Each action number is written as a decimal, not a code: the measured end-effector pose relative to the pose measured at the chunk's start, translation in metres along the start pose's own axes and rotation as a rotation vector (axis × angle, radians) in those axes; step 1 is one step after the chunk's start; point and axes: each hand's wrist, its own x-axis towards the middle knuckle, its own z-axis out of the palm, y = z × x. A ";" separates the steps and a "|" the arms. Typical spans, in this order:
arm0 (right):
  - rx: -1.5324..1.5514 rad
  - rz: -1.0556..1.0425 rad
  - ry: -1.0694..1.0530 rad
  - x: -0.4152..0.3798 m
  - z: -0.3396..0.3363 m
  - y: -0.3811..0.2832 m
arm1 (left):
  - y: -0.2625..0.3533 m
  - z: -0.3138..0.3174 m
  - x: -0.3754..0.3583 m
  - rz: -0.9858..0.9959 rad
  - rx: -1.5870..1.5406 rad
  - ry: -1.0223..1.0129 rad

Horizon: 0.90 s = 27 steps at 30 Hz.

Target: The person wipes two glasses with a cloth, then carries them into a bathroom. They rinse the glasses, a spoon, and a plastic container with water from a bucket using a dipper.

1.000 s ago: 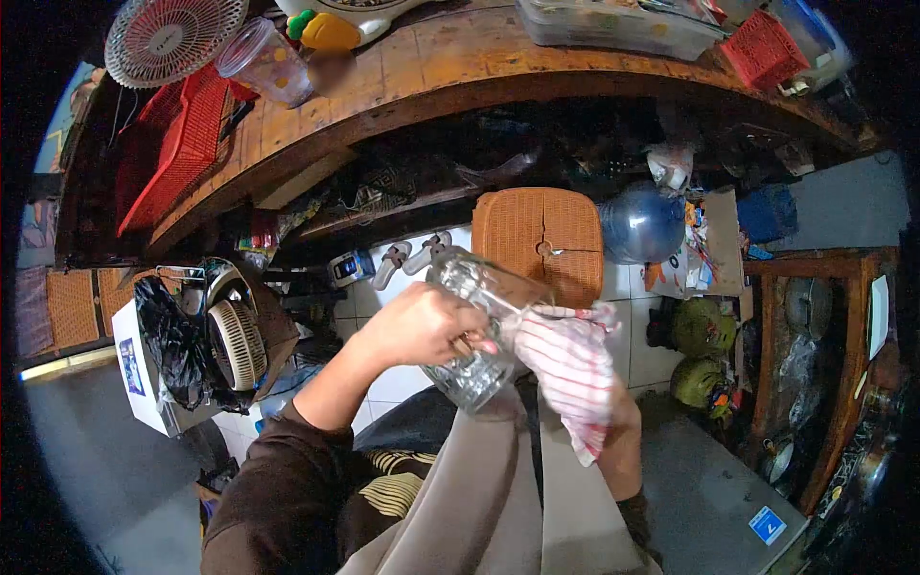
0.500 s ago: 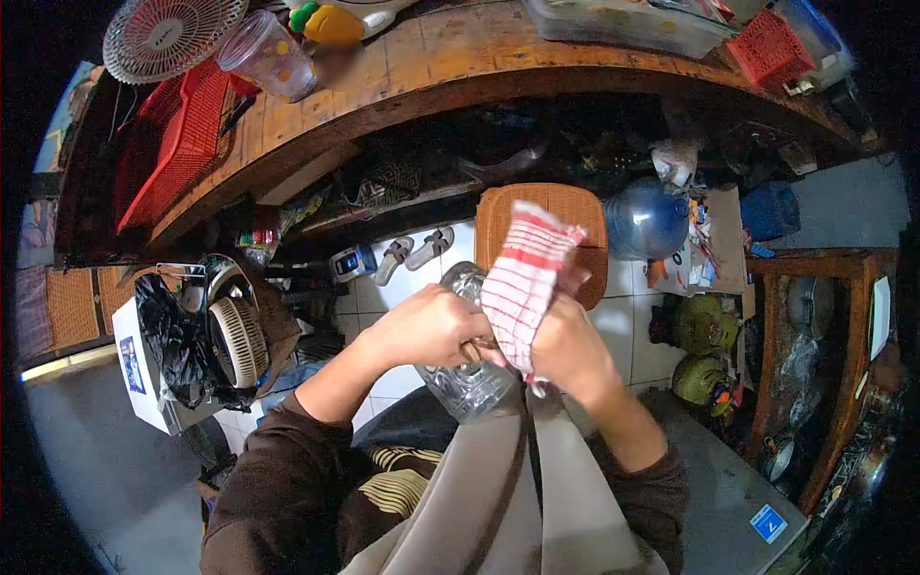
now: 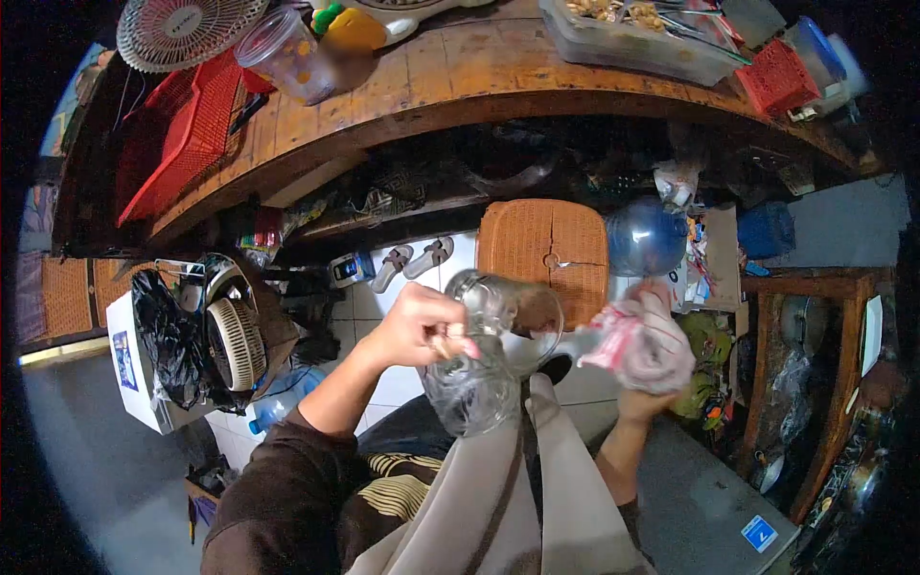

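Observation:
My left hand (image 3: 424, 331) is closed around the handles of clear glass mugs (image 3: 474, 393), held above my lap. One mug's round mouth faces right, while another hangs lower, tilted toward my legs. To the right, apart from the glass, a white cloth with red stripes (image 3: 644, 350) is bunched around my right hand (image 3: 647, 404). The cloth covers most of that hand's fingers and is blurred by motion.
A brown woven-pattern stool (image 3: 541, 235) stands ahead, beside a large blue water jug (image 3: 647, 235). Beyond them runs a wooden counter (image 3: 441, 81) with a red basket (image 3: 177, 144) and a plastic tub (image 3: 642, 48). Grey sandals (image 3: 412, 264) lie on the tiles; a fan (image 3: 235, 340) is at left.
The cloth and my right hand have moved right and down, away from the mugs. My left hand keeps its hold, and a mug's mouth now shows uncovered.

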 end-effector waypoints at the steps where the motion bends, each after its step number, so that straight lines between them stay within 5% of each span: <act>1: 0.087 -0.124 -0.321 0.008 0.001 -0.005 | -0.003 0.000 -0.002 0.000 -0.114 0.033; 2: 0.173 -0.247 -0.642 0.016 0.004 -0.011 | -0.005 0.001 -0.002 -0.001 -0.229 0.065; 8: 0.175 -0.199 -0.560 -0.013 0.048 -0.032 | -0.032 0.026 -0.001 -0.067 -0.501 -0.021; 10: 0.260 -0.131 -0.533 -0.016 0.053 -0.027 | -0.040 0.037 0.002 -0.111 -0.874 -0.016; 14: 0.431 -0.013 -0.455 -0.023 0.062 -0.025 | -0.037 0.041 0.012 -0.141 -0.863 -0.022; 16: 0.410 -0.123 -0.176 -0.023 0.058 -0.052 | -0.033 0.048 0.014 -0.175 -0.869 -0.021; 18: 0.290 -0.260 -0.243 -0.035 0.048 -0.049 | -0.027 0.057 0.015 -0.208 -0.876 -0.021; 20: -0.079 -0.698 -0.404 -0.038 0.045 -0.021 | -0.020 0.066 0.018 -0.235 -0.878 -0.025; 21: 0.091 -0.394 -0.592 -0.030 0.034 -0.031 | -0.017 0.071 0.020 -0.250 -0.877 -0.032; 22: -0.072 -0.335 -0.367 -0.024 0.034 -0.036 | -0.013 0.076 0.022 -0.267 -0.875 -0.041; 24: 0.105 -0.371 -0.150 0.002 0.014 -0.046 | -0.007 0.086 0.026 -0.297 -0.870 -0.068; 26: 0.384 0.002 -0.194 -0.003 0.010 0.009 | -0.002 0.099 0.040 -0.301 -0.868 -0.118; 27: 0.366 -0.011 -0.158 0.004 0.001 0.016 | 0.000 0.108 0.049 -0.296 -0.871 -0.145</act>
